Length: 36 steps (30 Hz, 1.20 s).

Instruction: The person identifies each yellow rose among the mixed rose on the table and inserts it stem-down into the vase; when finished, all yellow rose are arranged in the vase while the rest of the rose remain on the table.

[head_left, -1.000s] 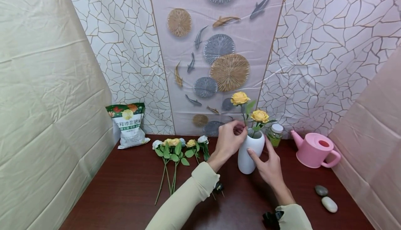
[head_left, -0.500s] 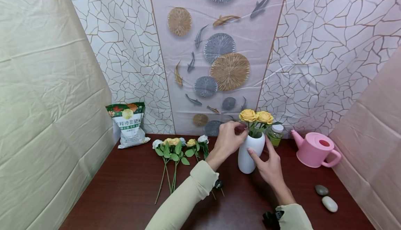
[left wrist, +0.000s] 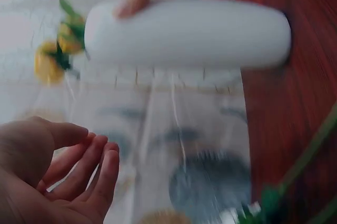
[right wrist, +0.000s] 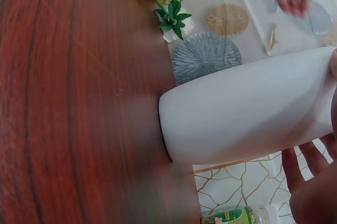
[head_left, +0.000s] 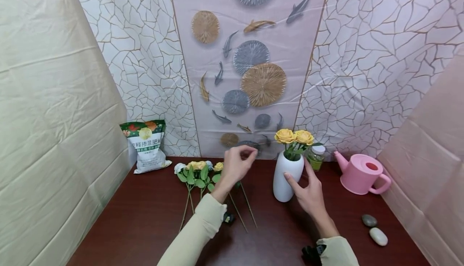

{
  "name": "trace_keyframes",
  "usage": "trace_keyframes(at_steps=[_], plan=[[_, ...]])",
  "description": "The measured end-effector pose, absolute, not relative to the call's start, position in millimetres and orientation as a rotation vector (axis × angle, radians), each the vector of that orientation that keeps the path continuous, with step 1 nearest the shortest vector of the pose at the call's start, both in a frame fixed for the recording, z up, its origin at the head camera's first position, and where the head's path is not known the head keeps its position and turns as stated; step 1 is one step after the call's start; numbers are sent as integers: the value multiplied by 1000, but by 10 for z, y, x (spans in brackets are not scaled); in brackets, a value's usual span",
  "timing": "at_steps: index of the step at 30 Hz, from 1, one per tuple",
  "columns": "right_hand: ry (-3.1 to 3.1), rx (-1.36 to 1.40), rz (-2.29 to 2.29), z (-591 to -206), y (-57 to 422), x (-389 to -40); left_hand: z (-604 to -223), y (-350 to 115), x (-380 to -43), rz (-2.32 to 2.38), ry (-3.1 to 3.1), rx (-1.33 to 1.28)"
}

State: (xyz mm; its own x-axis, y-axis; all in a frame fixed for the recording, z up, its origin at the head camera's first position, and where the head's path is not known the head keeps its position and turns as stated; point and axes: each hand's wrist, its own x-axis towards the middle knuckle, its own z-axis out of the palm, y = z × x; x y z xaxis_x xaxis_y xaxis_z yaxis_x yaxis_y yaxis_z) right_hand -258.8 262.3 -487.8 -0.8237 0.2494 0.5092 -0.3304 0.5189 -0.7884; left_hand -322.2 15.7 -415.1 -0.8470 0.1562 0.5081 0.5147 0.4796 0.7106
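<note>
A fertilizer bag [head_left: 148, 149], green at the top and white below, is standing upright at the back left corner of the dark red-brown table [head_left: 141, 229]. To its right, loose flowers [head_left: 197, 165] are lying with white, yellow and blue heads along the back edge and stems running toward the front. The person's left hand [head_left: 235, 166] is hovering in front of the rightmost of them, gripping nothing, its fingers curving loosely toward the thumb (whether the tips are meeting, I cannot tell).

Well apart from it, the white vase [head_left: 280, 182] is standing upright near the back edge, right of its middle, and two yellow roses [head_left: 285, 136] are showing side by side above its mouth. The right hand [head_left: 309, 196] is clasping the vase from the right, its thumb lying across the front. Just behind, a white-lidded jar [head_left: 316, 159] is sitting by the back edge. A pink watering can [head_left: 360, 175] is occupying the back right corner, spout pointing left. Near the right edge, a gray stone [head_left: 369, 220] and a white stone [head_left: 378, 236] are lying close together.
</note>
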Motion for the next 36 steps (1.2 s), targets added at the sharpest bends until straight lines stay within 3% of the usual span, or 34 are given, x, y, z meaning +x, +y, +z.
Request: trace_keyframes(at_steps=[6, 12, 20, 36], plan=[[-2175, 66, 1302, -4904, 2620, -2605, -4387, -371, -3238, -1345, -2406, -329], [-2197, 24, 1308, -4848, 2605, -2558, -4681, -575, -3183, -1321, -2501, -213], [-2189, 48, 1323, -4592, 2452, -2377, -4966, -661, -3072, -1354, -2690, -78], [-2165, 43, 1336, -4617, 2433, -2402, -5093, -469, -3119, -1250, -2957, -45]])
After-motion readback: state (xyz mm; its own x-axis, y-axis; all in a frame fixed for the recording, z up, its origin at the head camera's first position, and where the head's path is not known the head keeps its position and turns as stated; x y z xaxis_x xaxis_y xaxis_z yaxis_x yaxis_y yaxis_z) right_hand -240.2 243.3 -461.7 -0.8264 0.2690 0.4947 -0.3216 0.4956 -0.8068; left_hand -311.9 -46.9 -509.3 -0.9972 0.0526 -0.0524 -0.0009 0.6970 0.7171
